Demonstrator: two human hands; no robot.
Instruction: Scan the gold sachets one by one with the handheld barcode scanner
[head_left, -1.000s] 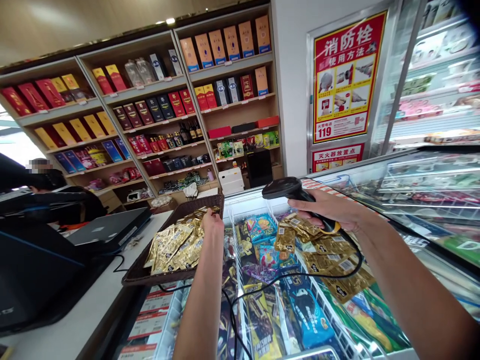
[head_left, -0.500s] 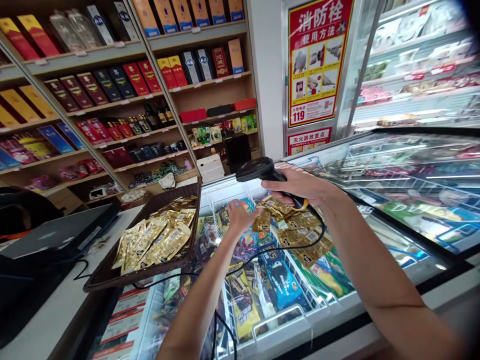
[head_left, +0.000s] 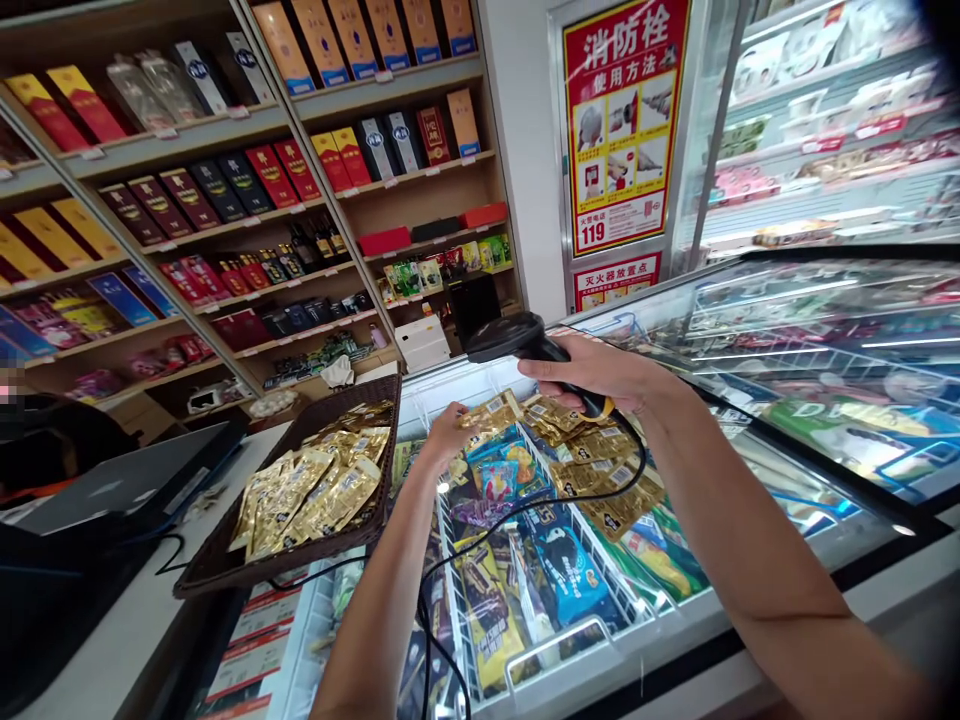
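Observation:
My right hand is wrapped round the handle of a black barcode scanner, its head pointing left. Below the scanner head, my left hand pinches a gold foil packet by its left end. More gold packets lie in a loose pile under my right hand, on top of the freezer goods. To the left, a dark brown wicker basket holds a heap of gold packets. The scanner's black cable loops across the freezer and passes by my left forearm.
Beneath my hands is a chest freezer with white wire baskets of bagged ice creams, including a blue bag. A dark laptop-like device sits on the left counter. Shelves of boxed bottles and a red poster stand behind.
My left hand has moved left, and a gold packet now shows stretched from its fingers below the scanner. My right hand holds the scanner in nearly the same place. The view has shifted slightly.

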